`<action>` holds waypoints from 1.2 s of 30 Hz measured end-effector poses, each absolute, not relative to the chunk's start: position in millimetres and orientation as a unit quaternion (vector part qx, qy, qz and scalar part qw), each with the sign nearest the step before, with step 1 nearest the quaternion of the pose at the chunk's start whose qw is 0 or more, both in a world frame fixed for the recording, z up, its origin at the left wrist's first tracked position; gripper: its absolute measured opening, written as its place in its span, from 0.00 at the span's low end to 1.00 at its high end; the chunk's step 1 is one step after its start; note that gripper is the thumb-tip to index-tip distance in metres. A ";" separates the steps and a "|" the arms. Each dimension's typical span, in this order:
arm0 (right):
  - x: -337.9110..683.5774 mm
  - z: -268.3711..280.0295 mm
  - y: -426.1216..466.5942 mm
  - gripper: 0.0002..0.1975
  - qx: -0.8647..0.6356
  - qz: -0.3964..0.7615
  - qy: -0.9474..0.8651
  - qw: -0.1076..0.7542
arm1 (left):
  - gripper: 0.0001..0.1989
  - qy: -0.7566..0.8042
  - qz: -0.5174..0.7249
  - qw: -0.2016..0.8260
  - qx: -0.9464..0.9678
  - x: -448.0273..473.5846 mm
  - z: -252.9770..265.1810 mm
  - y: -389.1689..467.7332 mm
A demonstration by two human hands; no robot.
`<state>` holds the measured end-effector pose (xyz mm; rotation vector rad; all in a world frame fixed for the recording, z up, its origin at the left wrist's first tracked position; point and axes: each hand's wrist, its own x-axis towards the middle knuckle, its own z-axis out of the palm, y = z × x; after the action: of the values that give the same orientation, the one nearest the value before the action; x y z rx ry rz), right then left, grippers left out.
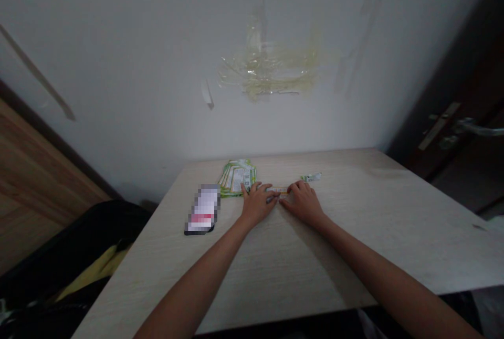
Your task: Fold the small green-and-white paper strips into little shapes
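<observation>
Lying between left grip (260,205) and right grip (304,201), a printed strip (281,190) is pinched by both.

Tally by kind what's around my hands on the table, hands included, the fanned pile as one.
Hands (left hand, right hand): 2
Phone: 1
Fanned green-and-white pile: 1
Printed strip between hands: 1
Green-and-white scrap, seemingly loose: 1
Total: 6

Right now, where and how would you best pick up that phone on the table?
Probably by its two long edges near the lower end, coming from the near left side: the phone lies flat, its upper end close by the green packets, with the left hand beyond its right edge.
</observation>
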<state>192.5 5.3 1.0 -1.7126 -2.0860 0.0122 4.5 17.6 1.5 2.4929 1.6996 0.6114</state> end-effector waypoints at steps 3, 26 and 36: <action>193.1 1.7 5.7 0.21 -0.620 0.011 -0.752 0.223 | 0.12 0.551 0.203 0.031 0.809 4.5 -0.2 18.6; 201.7 -7.3 14.7 0.16 -0.608 0.025 -0.755 0.243 | 0.13 0.553 0.214 0.038 0.804 5.3 3.6 13.7; 205.2 -11.3 20.0 0.10 -0.575 0.049 -0.766 0.282 | 0.14 0.554 0.216 0.038 0.803 5.2 4.4 12.4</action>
<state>205.2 20.0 -11.3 -1.5400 -2.0523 0.1312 5.2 12.4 4.4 2.4638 1.6987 0.6624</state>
